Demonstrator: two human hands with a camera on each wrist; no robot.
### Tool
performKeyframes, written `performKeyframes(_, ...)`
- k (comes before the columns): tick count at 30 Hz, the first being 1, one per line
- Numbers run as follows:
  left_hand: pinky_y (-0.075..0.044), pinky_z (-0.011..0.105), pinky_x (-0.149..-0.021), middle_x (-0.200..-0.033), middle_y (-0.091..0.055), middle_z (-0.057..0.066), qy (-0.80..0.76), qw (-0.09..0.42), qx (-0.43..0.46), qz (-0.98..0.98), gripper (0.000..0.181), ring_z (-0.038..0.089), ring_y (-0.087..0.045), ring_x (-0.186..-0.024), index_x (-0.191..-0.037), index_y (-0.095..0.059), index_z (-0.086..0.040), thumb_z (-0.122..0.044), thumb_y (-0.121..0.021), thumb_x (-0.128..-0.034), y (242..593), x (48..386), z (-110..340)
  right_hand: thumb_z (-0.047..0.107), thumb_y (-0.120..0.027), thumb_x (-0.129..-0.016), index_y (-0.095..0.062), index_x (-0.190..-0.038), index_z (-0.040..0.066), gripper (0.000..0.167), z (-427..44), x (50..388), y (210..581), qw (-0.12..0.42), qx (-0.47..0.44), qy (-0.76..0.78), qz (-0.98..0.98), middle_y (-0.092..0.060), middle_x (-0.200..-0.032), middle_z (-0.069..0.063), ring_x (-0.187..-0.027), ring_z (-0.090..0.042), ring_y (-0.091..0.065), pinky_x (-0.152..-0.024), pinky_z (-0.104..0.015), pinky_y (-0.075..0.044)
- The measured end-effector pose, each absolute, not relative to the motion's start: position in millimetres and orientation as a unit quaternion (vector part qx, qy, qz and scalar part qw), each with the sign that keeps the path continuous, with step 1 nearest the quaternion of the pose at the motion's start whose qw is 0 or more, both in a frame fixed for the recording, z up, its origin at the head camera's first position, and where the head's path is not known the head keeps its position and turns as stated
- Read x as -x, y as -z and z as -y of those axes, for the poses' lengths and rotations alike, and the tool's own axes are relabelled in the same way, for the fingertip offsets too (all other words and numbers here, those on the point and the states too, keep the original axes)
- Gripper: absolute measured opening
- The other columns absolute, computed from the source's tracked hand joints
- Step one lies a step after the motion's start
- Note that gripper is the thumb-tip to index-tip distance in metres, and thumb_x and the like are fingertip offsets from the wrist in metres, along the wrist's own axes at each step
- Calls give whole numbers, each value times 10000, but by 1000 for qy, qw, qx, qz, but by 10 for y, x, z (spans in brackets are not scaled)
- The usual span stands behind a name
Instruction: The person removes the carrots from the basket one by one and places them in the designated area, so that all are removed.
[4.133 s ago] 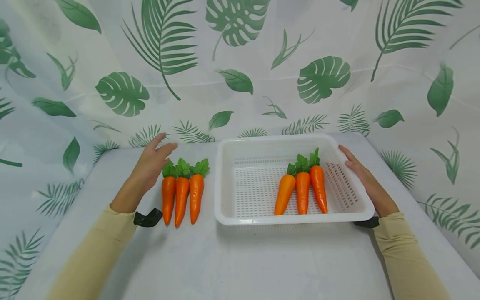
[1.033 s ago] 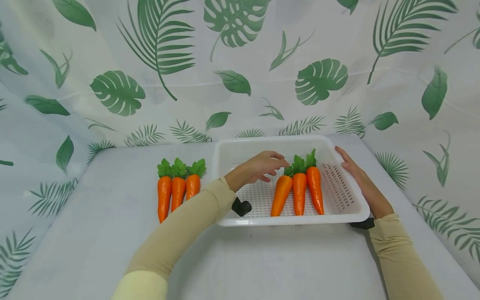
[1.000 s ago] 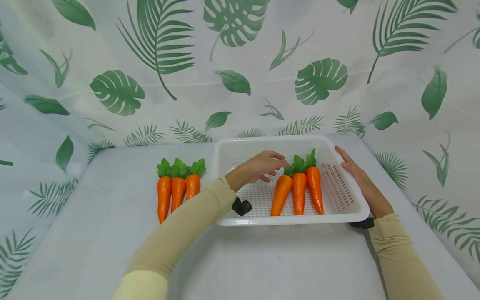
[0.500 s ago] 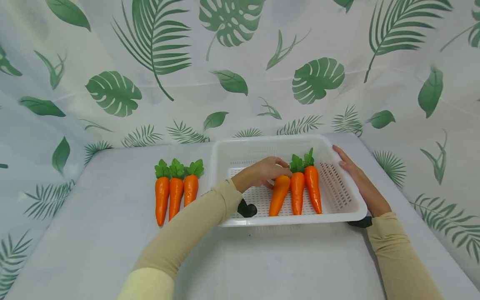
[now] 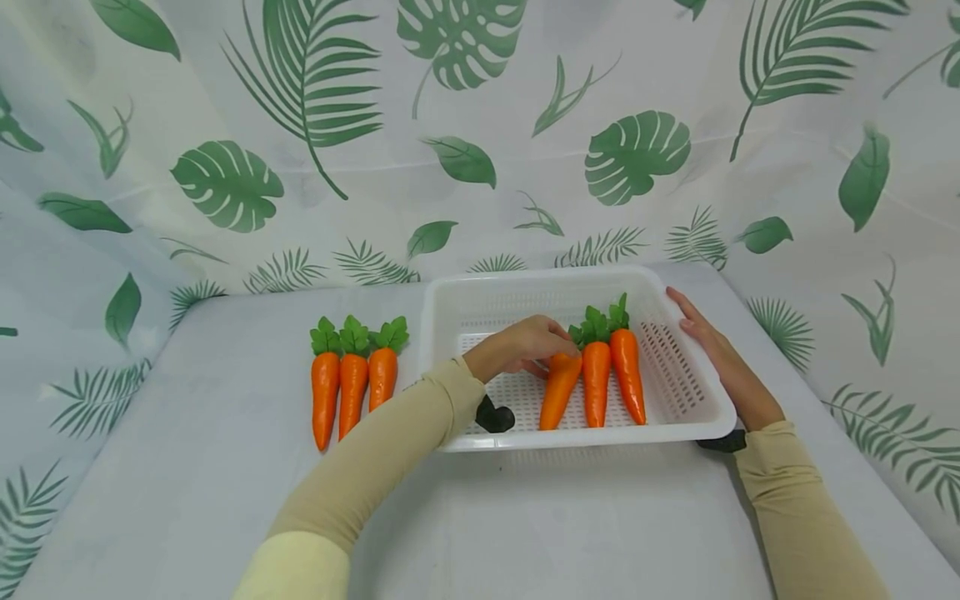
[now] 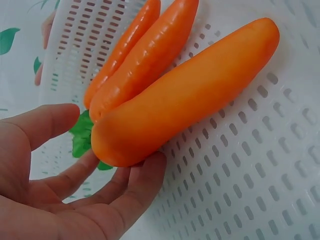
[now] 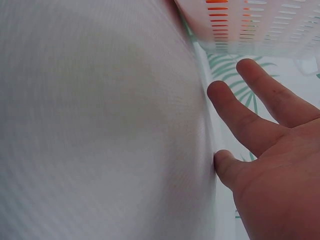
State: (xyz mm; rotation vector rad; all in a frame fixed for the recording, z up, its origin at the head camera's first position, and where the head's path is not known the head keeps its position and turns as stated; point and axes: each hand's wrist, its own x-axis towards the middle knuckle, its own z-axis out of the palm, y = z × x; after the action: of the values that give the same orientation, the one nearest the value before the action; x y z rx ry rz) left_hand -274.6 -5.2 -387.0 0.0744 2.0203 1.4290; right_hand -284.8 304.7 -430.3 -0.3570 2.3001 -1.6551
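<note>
In the head view, my left hand [image 5: 528, 343] reaches into a white plastic basket [image 5: 480, 444] and holds the leafy end of an orange carrot [image 5: 558, 396]. In the left wrist view, its fingertips [image 6: 154, 167] curl against the underside of the carrot [image 6: 190, 95], and the thumb lies on the other side by the green leaves [image 6: 82, 135]. Two more carrots lie to its right, a middle carrot [image 5: 596, 383] and a right carrot [image 5: 628, 375]. My right hand [image 5: 720, 354] rests at the basket's right rim with fingers extended; in the right wrist view its palm [image 7: 285, 165] holds nothing.
Three carrots lie side by side on the white table left of the basket: a left one [image 5: 325, 400], a middle one [image 5: 353, 392] and a right one [image 5: 382, 375] partly covered by my left sleeve [image 5: 375, 458]. A leaf-printed cloth [image 5: 337, 208] hangs behind.
My left hand has moved from beside the table carrots, over into the basket, and down onto the leftmost carrot there, which it now holds. My right hand stays at the rim.
</note>
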Motion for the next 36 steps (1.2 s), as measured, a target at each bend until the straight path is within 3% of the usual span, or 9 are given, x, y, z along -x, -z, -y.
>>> performKeyframes(2, -603, 443, -972, -1104, -647, 75, -543, 330, -30, -772, 298, 255, -644, -977, -1242, -666, 5, -140, -757, -997, 3875, 2753, 50, 406, -260, -1161, 98, -1714, 253, 677, -3057, 2843, 4308, 139, 129, 577, -794, -78, -1714, -350, -1187, 2, -516, -867, -174, -547)
performKeyframes(5, -604, 421, -966, -1096, -637, 73, -539, 331, -34, -774, 287, 239, -634, -943, -1219, -661, 4, -135, -766, -991, 3887, 2762, 48, 387, -263, -1164, 88, -1714, 221, 674, -3060, 2836, 4313, 135, 136, 583, -790, -81, -1705, -364, -1114, 68, -515, -862, -163, -541)
performKeyframes(9, -610, 390, -941, -1091, -638, 74, -537, 328, -39, -777, 274, 229, -628, -913, -1192, -648, -15, -139, -778, -985, 3898, 2767, 45, 378, -258, -1162, 83, -1711, 190, 673, -3057, 2836, 4316, 131, 140, 581, -791, -88, -1699, -369, -1096, 66, -522, -850, -169, -547)
performKeyframes(14, -620, 366, -912, -1085, -654, 85, -536, 326, -39, -778, 285, 233, -643, -921, -1190, -627, -48, -138, -795, -977, 3897, 2761, 34, 426, -270, -1154, 81, -1719, 238, 691, -3060, 2838, 4316, 136, 129, 580, -793, -77, -1719, -335, -1122, 39, -523, -847, -198, -576)
performKeyframes(21, -630, 406, -904, -1064, -673, 97, -548, 323, -30, -771, 256, 254, -678, -923, -1175, -626, -52, -97, -787, -982, 3890, 2749, 22, 437, -253, -1156, 84, -1719, 265, 679, -3059, 2826, 4309, 143, 124, 572, -798, -62, -1733, -313, -1219, -51, -492, -863, -191, -566)
performKeyframes(27, -634, 451, -896, -1071, -674, 98, -567, 315, -36, -761, 254, 279, -699, -943, -1193, -615, -54, -96, -768, -995, 3866, 2741, 34, 428, -248, -1156, 86, -1718, 279, 670, -3046, 2835, 4315, 143, 125, 572, -798, -64, -1732, -313, -1204, -34, -498, -864, -185, -562)
performKeyframes(29, -636, 452, -889, -1073, -676, 95, -569, 311, -41, -760, 249, 279, -706, -944, -1197, -615, -58, -106, -761, -1001, 3856, 2739, 37, 434, -244, -1154, 83, -1719, 286, 669, -3044, 2831, 4313, 143, 121, 569, -801, -67, -1734, -309, -1228, -78, -503, -860, -192, -568)
performKeyframes(34, -641, 439, -876, -1062, -687, 86, -569, 302, -50, -763, 230, 265, -713, -920, -1193, -621, -74, -125, -754, -1013, 3826, 2729, 25, 460, -245, -1148, 88, -1718, 309, 677, -3038, 2828, 4309, 147, 106, 565, -805, -55, -1746, -286, -1429, -434, -397, -851, -204, -577)
performKeyframes(36, -643, 429, -869, -1055, -695, 84, -571, 300, -53, -762, 228, 258, -714, -911, -1197, -624, -78, -128, -753, -1016, 3804, 2719, 17, 466, -247, -1144, 91, -1718, 301, 686, -3037, 2832, 4308, 148, 103, 564, -806, -53, -1748, -281, -1451, -506, -341, -848, -205, -578)
